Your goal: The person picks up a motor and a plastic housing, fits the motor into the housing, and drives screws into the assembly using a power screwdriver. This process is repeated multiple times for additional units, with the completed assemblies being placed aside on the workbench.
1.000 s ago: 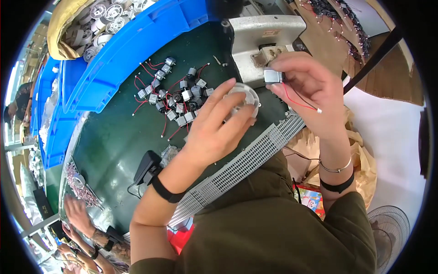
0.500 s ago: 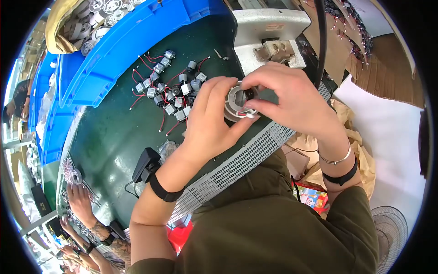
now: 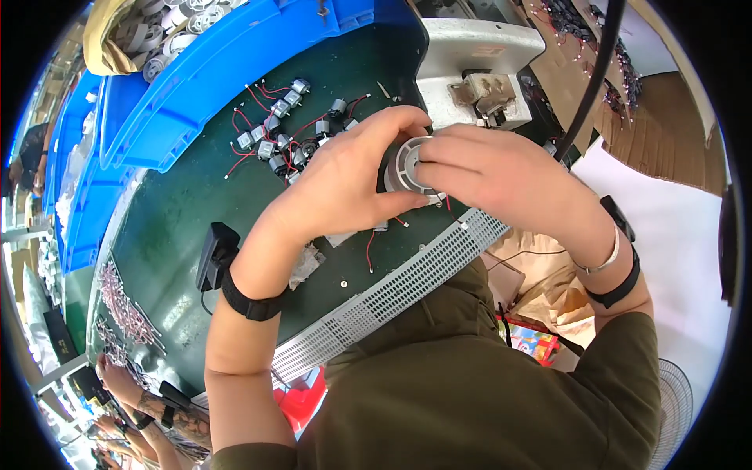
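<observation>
A round pale plastic housing [image 3: 399,168] with a ringed, open-spoked top is held just above the green table. My left hand [image 3: 337,180] curves round its left side, thumb below and fingers above. My right hand [image 3: 493,172] has its fingers closed together and pressed down into the housing's top; whatever they grip is hidden. A thin wire with a small white end hangs below this hand. Left of my left hand lies a cluster of small silver motors [image 3: 266,147] with red leads. Another motor [image 3: 381,225] partly shows beneath the left hand.
A metal press-like fixture [image 3: 482,90] stands at the back right. Blue bins [image 3: 188,86] line the far left, and a bag of white plastic parts [image 3: 176,27] sits behind them. A perforated grey strip [image 3: 392,294] edges the table. A co-worker's hand [image 3: 117,380] is at lower left.
My right fingers have moved from a pinch at the housing's opening to pressing down into its top. My left arm has shifted left, covering part of the motor cluster.
</observation>
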Available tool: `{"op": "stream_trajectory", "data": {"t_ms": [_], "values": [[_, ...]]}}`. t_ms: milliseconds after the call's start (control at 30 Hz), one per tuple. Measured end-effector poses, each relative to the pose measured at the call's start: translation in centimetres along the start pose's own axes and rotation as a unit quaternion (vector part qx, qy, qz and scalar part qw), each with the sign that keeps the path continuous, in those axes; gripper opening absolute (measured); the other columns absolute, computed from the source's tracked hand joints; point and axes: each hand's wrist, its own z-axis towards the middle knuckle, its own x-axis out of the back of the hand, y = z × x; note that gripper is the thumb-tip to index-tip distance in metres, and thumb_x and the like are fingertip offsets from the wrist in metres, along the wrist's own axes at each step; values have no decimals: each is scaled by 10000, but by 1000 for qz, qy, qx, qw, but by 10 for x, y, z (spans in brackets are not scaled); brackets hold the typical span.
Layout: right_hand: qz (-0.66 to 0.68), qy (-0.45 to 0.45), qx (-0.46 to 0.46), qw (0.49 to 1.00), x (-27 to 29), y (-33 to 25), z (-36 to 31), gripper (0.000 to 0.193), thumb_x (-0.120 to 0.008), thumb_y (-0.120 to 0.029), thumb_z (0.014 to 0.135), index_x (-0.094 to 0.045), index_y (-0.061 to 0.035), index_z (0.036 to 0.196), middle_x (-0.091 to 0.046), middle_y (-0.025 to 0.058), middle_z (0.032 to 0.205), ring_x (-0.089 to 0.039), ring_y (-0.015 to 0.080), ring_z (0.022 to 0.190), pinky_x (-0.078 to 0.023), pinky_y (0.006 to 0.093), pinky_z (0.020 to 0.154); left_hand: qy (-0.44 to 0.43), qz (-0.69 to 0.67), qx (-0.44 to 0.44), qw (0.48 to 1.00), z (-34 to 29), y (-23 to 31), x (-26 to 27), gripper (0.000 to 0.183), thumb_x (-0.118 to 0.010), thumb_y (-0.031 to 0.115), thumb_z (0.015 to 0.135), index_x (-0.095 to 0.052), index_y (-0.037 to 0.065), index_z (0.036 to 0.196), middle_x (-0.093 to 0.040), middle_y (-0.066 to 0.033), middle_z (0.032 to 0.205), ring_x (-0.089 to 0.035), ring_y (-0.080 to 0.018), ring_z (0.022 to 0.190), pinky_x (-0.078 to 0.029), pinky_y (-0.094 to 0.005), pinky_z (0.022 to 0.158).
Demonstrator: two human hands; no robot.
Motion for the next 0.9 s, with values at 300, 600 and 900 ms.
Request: {"op": "stream_trajectory", "data": {"t_ms": [300,600,900], "values": [[21,-40,-22,999,9,-7,-4,329,-595,-81,689,-600,-33,1015,-590,68,1084,-592,238,955,-514,329,780,-19,-62,39,997,-16,4,0,767,-810,57,631,-436,18,1300,-546,-127,1242,-542,-238,1142,-427,-344,981],[-89,-75,36,993,6,-9,14,299,-585,-91,704,-559,-46,998,-529,39,901,-565,202,809,-496,311,717,42,-19,34,998,-30,-1,8,683,-792,135,681,-471,39,1276,-598,-176,1137,-592,-285,1066,-474,-362,913],[-94,20,46,994,-2,-2,-3,357,-602,-86,676,-595,-16,1026,-577,76,990,-594,224,832,-504,317,720,104,-20,44,993,-36,-8,7,556,-762,106,723,-519,13,1214,-641,-151,1028,-632,-237,973,-496,-342,852]]}}
